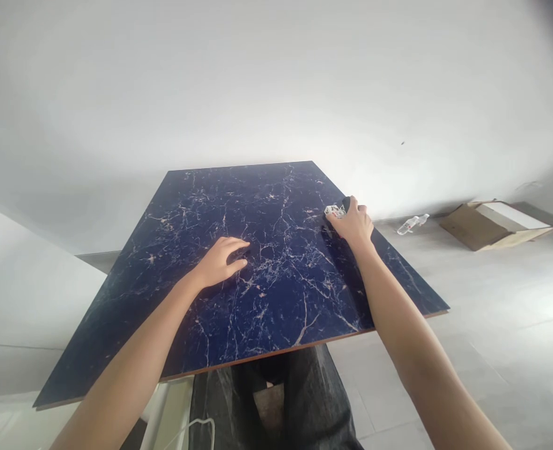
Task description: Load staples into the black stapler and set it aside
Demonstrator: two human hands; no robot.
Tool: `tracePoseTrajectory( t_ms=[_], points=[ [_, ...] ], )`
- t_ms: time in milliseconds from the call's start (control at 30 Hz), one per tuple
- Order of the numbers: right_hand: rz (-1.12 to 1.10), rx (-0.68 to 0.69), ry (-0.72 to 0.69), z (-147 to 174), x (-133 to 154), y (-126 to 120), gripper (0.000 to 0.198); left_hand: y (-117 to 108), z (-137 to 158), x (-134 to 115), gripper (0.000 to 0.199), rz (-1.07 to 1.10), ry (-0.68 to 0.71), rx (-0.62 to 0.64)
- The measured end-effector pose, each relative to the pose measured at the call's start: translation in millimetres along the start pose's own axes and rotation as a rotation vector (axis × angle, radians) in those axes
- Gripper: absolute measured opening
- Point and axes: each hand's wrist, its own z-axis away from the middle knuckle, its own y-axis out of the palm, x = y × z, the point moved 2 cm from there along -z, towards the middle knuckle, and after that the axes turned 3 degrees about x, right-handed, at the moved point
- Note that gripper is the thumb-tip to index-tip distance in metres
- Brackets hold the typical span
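My left hand [221, 261] is over the middle of a dark blue, marble-patterned tabletop [267, 212]. Its fingers and thumb are apart, with nothing between them. Toward the table's right edge, my right hand [355, 224] is closed round a small white patterned object [334, 210]. Something dark [346, 203] shows beside the index finger, partly covered by the hand. What kind of object this is, I cannot tell, as the fingers and palm hide much of it.
A pale wall [239, 81] stands behind the table's far edge. On the grey floor [497, 312] to the right lie a clear plastic bottle [408, 225] and an opened cardboard box [473, 228]. Below the near edge, a white cable [201, 421] hangs beside my legs.
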Motion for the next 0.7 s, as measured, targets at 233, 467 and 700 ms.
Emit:
tracePoseTrajectory(
  t_ms=[233, 467, 700],
  points=[
    [-0.261, 0.100, 0.043, -25.7, -40.7, -7.0, 0.055, 3.3, -2.0, 1.4, 0.049, -0.041, -0.021, -0.011],
    [-0.160, 0.078, 0.014, -24.7, -43.0, -8.6, 0.050, 6.5, -3.0, 1.5, 0.045, -0.075, -0.009, -0.056],
    [-0.284, -0.224, -0.311, 29.0, 29.3, -23.5, 0.048, 4.1, -2.7, -4.7, 0.042, -0.057, -0.026, -0.127]
  ],
)
